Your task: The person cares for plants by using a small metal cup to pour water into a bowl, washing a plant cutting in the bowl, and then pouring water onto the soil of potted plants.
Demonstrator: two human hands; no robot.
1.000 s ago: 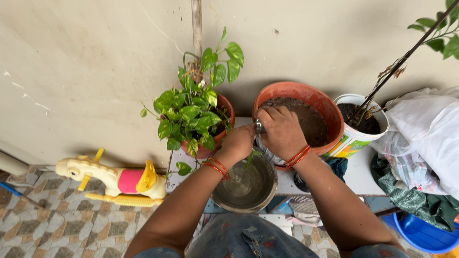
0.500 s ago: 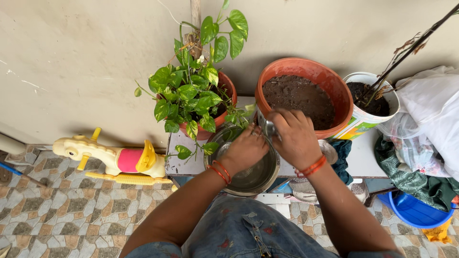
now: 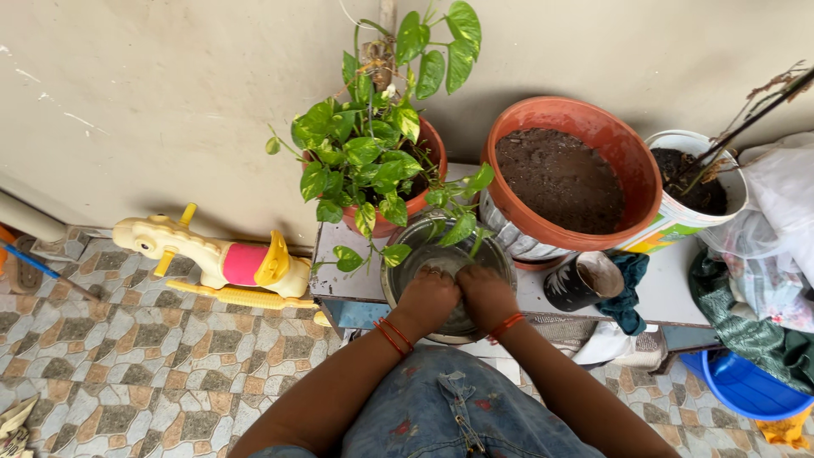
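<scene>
Steel bowl [image 3: 448,276] sits at the near edge of the low white table [image 3: 678,293], partly overhanging it, just in front of the leafy potted plant [image 3: 377,165]. Both hands down inside it: left hand [image 3: 426,298] and right hand [image 3: 486,295] side by side, knuckles touching, fingers curled under. Whether they clasp anything, cannot tell. A leafy cutting [image 3: 458,222] rises at the far rim.

Bowl looks thin, rigid metal; likely slick if wet, best gripped by the rolled rim, both sides. Cutting soft, easily bruised; hold low on the stem.

Behind: large terracotta pot [image 3: 568,182] of soil, white bucket [image 3: 691,199], small dark cup [image 3: 585,282].
</scene>
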